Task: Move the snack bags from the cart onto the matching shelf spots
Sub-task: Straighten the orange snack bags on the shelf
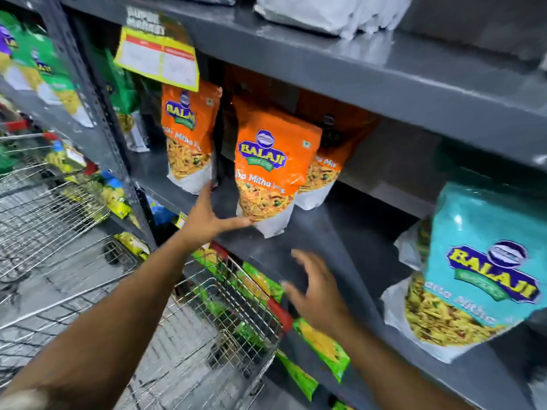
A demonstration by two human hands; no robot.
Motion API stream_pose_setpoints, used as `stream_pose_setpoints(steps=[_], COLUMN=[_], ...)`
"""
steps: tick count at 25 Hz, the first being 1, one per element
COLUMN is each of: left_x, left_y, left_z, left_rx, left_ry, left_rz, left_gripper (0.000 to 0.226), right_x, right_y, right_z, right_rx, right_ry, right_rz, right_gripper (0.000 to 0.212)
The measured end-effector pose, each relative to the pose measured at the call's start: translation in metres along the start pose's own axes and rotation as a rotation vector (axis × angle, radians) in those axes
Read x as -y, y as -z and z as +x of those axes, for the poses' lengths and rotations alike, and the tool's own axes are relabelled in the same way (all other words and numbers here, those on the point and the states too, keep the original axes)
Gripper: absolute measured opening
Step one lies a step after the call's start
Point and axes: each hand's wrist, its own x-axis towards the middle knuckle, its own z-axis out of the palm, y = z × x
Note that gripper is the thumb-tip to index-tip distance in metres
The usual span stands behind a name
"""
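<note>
The orange snack bag (270, 170) stands upright on the grey shelf (340, 232), its lower part clear and showing the yellow mix inside, its base white. It reads "BALAJI" on a blue-and-yellow badge, with "Mitha" legible beneath. A second orange bag (189, 134) stands just left of it and a third (328, 161) sits behind to its right; a teal bag (473, 273) with the same badge stands well to the right. Your left hand (207, 214) is spread wide, thumb touching the front bag's lower left corner, a fingertip reaching the second bag. Your right hand (313, 288) hovers below the front bag, fingers apart, holding nothing. The wire cart (225, 315) sits below.
</note>
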Motion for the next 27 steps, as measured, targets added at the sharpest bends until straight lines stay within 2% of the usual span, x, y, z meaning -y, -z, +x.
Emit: stream_pose_setpoints(steps=[2,5,9,10,11,13,16,18,21,24,25,26,27], left_x=[0.010,0.010,0.016,0.021,0.026,0.034,0.033,0.033,0.037,0.038,0.038,0.039,0.040], left_y=[0.014,0.010,-0.001,-0.003,-0.005,-0.011,-0.019,-0.021,-0.021,-0.022,-0.023,-0.023,-0.023], left_z=[0.024,0.051,0.057,0.054,0.050,0.040,0.034,0.039,0.044,0.046,0.046,0.047,0.049], left_rx=[0.155,0.243,0.280,0.270,0.259,0.265,0.297,0.263,0.231,0.239,0.245,0.252,0.257], left_ry=[0.005,-0.032,-0.088,-0.102,-0.117,-0.144,-0.192,-0.213,-0.224,-0.188,-0.180,-0.178,-0.179], left_rz=[0.007,-0.050,-0.221,-0.232,-0.239,-0.245,-0.122,-0.003,0.046,0.027,0.020,0.020,0.024], left_gripper=[0.112,0.091,0.051,0.048,0.053,0.081,0.114,0.116,0.113,0.109,0.109,0.110,0.113], right_x=[0.007,0.002,-0.007,-0.008,-0.007,0.008,0.043,0.072,0.097,0.094,0.097,0.103,0.111], right_y=[-0.018,-0.036,-0.042,-0.042,-0.039,-0.029,0.013,0.053,0.076,0.059,0.054,0.051,0.051], right_z=[0.067,0.128,0.133,0.128,0.122,0.112,0.132,0.160,0.173,0.150,0.145,0.142,0.145], right_rx=[-0.023,-0.074,-0.061,-0.048,-0.031,-0.057,-0.420,-0.528,-0.502,-0.768,-0.855,-0.929,-0.967], right_ry=[-0.142,-0.303,-0.301,-0.297,-0.304,-0.273,-0.085,-0.055,-0.136,-0.062,-0.057,-0.033,0.033], right_rz=[0.113,0.247,0.234,0.218,0.200,0.279,0.518,0.536,0.403,0.287,0.299,0.263,0.115], right_gripper=[0.074,0.088,0.089,0.091,0.093,0.092,0.061,0.032,0.018,0.009,0.011,0.023,0.033])
